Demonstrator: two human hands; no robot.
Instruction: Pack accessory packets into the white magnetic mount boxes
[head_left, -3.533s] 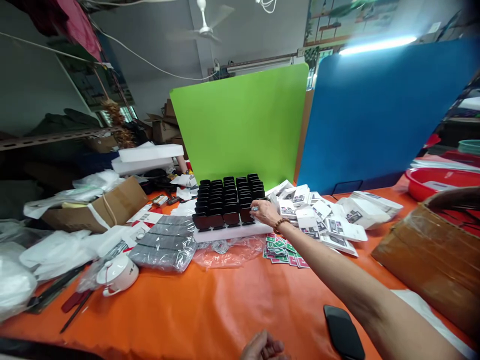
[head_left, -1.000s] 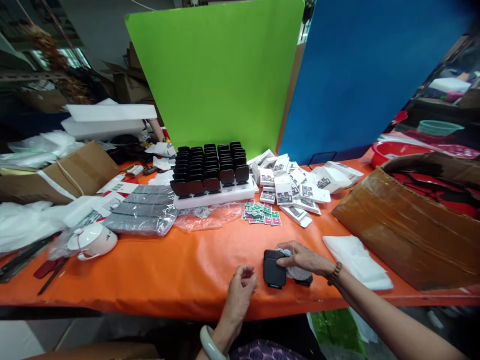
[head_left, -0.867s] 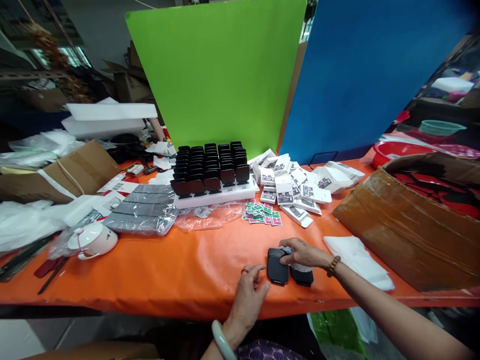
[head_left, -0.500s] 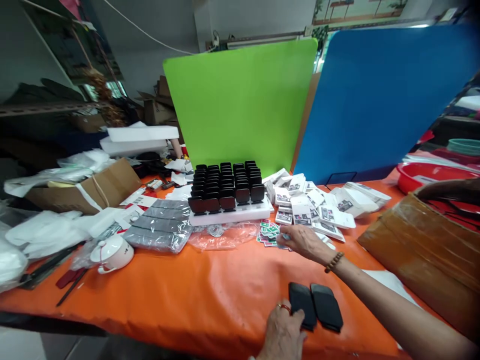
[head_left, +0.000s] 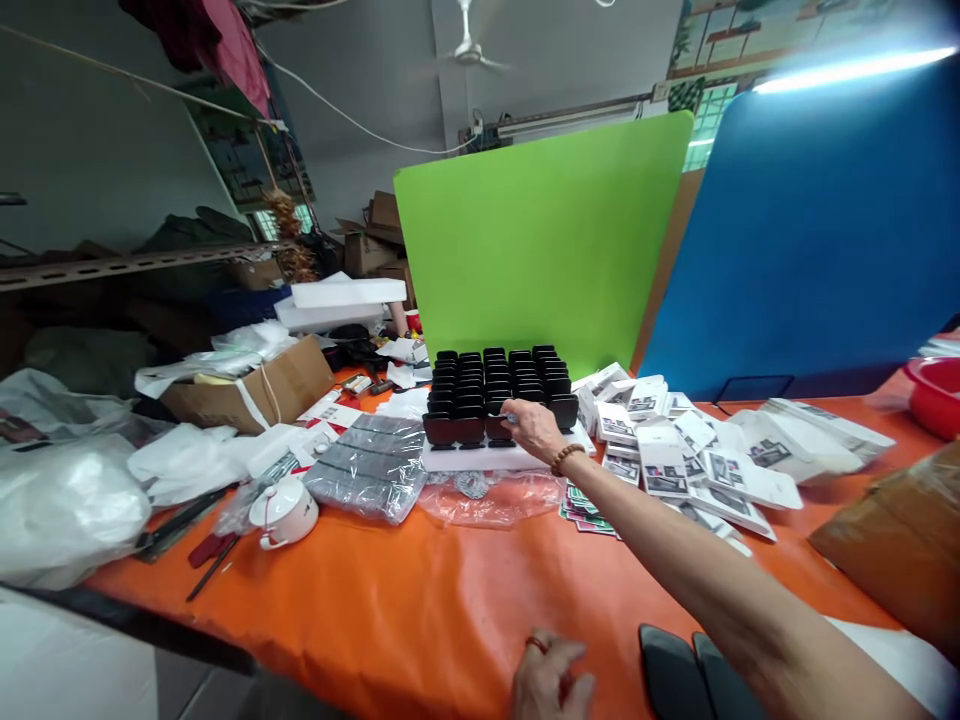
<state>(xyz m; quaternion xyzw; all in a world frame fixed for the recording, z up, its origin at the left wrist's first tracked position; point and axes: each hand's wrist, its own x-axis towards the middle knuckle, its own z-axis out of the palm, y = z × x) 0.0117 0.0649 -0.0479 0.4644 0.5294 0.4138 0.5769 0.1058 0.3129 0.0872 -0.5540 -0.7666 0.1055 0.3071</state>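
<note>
My right hand (head_left: 534,430) reaches to the front of a block of upright black rounded flat pieces (head_left: 454,400), which stand in rows in a white foam tray (head_left: 480,458). Its fingers are pinched at the top edge of one front piece; something pale blue shows at the fingertips, too small to name. Near the table's front edge, my left hand (head_left: 553,682) holds nothing, its fingers loosely bent and apart. To its right, two black flat pieces (head_left: 673,668) lie side by side on the orange table cover (head_left: 390,600), partly cut off by the frame and my right forearm.
White printed boxes (head_left: 664,460) are piled right of the tray, with coloured cards (head_left: 583,510) before them. Left are a plastic-wrapped grey pack (head_left: 367,465), a white mug (head_left: 289,510) and a cardboard box (head_left: 255,385). Green (head_left: 540,240) and blue (head_left: 810,240) panels stand behind.
My right hand has moved from beside the cards to the black pieces in the tray. My left hand has come away from the two lying pieces. The view has tilted up and shifted left.
</note>
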